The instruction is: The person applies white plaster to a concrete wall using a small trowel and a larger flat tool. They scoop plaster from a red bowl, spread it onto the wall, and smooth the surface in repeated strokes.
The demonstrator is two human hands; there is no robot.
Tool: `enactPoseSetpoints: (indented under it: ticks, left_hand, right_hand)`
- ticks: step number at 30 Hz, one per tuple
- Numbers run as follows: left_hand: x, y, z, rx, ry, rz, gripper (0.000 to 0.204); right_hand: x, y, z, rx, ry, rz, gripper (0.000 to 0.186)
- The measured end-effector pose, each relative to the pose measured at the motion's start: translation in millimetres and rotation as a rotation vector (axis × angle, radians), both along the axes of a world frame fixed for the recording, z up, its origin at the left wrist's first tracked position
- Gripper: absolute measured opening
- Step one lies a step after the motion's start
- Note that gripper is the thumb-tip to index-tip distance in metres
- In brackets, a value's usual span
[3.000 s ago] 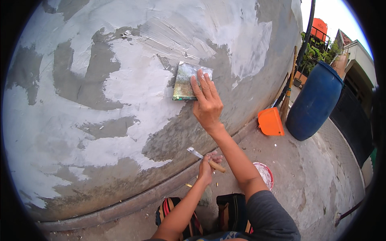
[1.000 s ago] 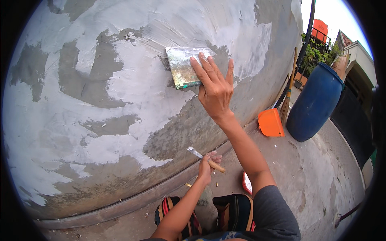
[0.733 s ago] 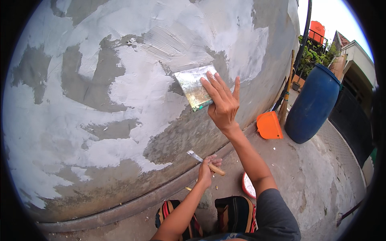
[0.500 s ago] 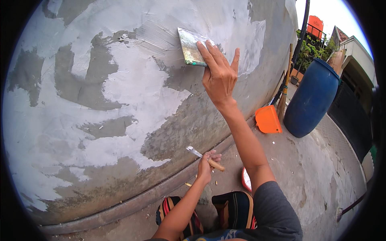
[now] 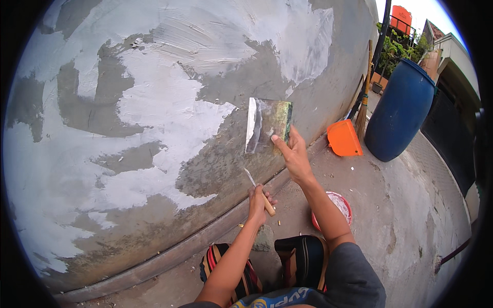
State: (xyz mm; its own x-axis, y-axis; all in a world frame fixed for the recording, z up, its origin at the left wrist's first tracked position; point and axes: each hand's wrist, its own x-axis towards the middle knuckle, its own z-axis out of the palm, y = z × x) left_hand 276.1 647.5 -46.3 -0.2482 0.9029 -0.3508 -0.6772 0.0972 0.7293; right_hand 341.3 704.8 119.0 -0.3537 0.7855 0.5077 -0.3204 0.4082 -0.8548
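Note:
My right hand grips a flat rectangular plastering blade by its right edge, thumb on the near face. A strip of white filler lies along the blade's left edge. It is held in front of the grey wall, apart from it as far as I can see. Lower down, my left hand is closed round the wooden handle of a putty knife, whose narrow metal blade points up and left. White filler covers the wall in uneven patches, with bare grey between.
A red-rimmed bucket of white filler stands by my right forearm, partly hidden. Farther right are an orange dustpan, a broom and a blue drum. A low ledge follows the wall's foot.
My right hand has brought the blade down off the upper wall and turned it, so its filler-edged face shows. The putty knife has tilted steeper, and more of the bucket shows.

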Motion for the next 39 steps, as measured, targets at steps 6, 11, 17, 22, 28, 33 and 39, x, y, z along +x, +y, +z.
enactPoseSetpoints:
  ticks: [6, 11, 17, 22, 28, 33, 39]
  left_hand:
    - [1.4, -7.5, 15.2, 0.06, 0.258, -0.054, 0.076]
    - [12.8, 5.6, 7.9, 0.264, 0.435, -0.087, 0.077]
    - [18.5, 19.8, -6.5, 0.193, 0.29, 0.029, 0.073]
    - [14.7, 20.9, -11.3, 0.179, 0.257, 0.127, 0.067]
    - [14.7, 1.7, 23.9, 0.165, 0.199, 0.059, 0.068]
    - [14.1, 3.1, 3.1, 0.127, 0.403, -0.137, 0.078]
    - [14.3, -0.5, 19.4, 0.233, 0.404, -0.073, 0.092]
  right_hand:
    - [37.1, 22.9, -73.9, -0.618, 0.115, 0.217, 0.037]
    - [49.3, 23.9, -122.7, -0.842, 0.088, 0.168, 0.038]
    - [46.7, 16.2, -138.9, -0.781, -0.077, 0.154, 0.039]
    - [56.9, 11.9, -152.5, -0.484, -0.307, 0.236, 0.055]
    - [75.4, 11.7, -147.7, -0.458, -0.346, 0.532, 0.06]
    - [78.3, 10.5, -173.8, -0.513, -0.414, 0.339, 0.049]
    - [92.9, 34.6, -161.6, -0.567, -0.195, -0.094, 0.04]
